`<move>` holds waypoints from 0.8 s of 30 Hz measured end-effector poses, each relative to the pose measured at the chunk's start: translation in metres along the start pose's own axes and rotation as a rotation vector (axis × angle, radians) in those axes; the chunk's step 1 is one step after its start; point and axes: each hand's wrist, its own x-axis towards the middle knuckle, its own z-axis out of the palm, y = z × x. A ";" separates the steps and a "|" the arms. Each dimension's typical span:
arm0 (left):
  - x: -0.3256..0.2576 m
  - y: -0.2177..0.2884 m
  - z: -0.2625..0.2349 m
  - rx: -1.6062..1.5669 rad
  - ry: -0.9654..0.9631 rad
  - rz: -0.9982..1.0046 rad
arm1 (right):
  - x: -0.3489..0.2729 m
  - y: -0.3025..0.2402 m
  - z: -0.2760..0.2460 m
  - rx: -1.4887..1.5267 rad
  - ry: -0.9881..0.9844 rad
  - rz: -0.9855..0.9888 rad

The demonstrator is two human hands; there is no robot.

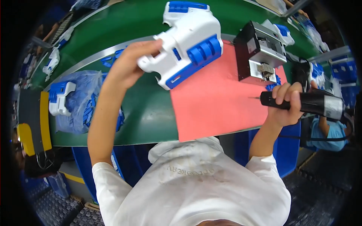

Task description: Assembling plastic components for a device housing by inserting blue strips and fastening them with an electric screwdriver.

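Observation:
My left hand point(132, 62) grips one end of a white and blue plastic housing point(188, 49), raised and tilted over the far edge of a pink mat point(218, 109). Blue ribbed panels run along the housing's side. In my right hand point(288, 101), fingers wrapped round it, is a black electric screwdriver point(313, 104); its thin bit points left over the mat. Just beyond the right hand stands a black and silver metal machine point(260, 52), possibly a screw feeder. Another white and blue housing point(184, 7) lies behind the held one, partly hidden by it.
Left of my forearm, a clear plastic bag point(77, 109) holds small blue parts, with another housing point(60, 98) beside it. A green conveyor belt point(132, 22) runs along the far side, carrying more housings. Blue bins point(290, 150) sit under the table. Another person point(328, 132) is at the right.

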 end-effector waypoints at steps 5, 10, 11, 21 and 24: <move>0.017 0.033 -0.064 0.411 0.123 0.171 | -0.013 0.027 -0.011 -0.216 0.144 -0.034; 0.083 0.011 -0.163 1.266 0.479 0.623 | -0.027 0.031 -0.047 -0.521 0.064 0.109; 0.095 0.004 -0.184 1.323 0.550 0.691 | -0.026 0.027 -0.038 -0.382 0.089 0.184; 0.154 -0.009 -0.185 1.753 0.882 0.761 | -0.020 0.030 -0.091 -0.727 0.033 0.135; 0.212 -0.011 -0.080 1.677 0.594 0.787 | -0.018 0.017 -0.116 -0.908 0.180 0.344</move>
